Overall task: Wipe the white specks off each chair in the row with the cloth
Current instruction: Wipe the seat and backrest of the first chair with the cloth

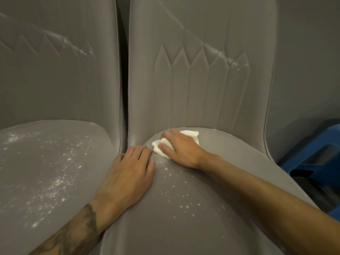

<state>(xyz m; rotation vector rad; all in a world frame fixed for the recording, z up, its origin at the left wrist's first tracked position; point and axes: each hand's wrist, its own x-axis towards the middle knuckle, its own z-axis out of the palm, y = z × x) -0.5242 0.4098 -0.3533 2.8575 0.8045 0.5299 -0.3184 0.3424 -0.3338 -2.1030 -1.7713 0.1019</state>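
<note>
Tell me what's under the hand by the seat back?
A crumpled white cloth pokes out under the right hand, on the grey padded chair seat. The seat beneath is covered.

At mid-frame the person's right grip [181, 147] clutches a white cloth [191, 134] against the right chair [211, 218] seat, near the backrest. The left grip [130, 173] lies flat just beside it. White specks [176, 183] dot this seat and, more thickly, the left chair [36, 144].

— What sort of place is this?
— Indoors, a seating room of some kind: left chair [55, 162] and right chair [202, 89], matching grey padded seats, stand close together before a grey wall [303, 52], with a blue plastic object [312, 150] on the right.
</note>
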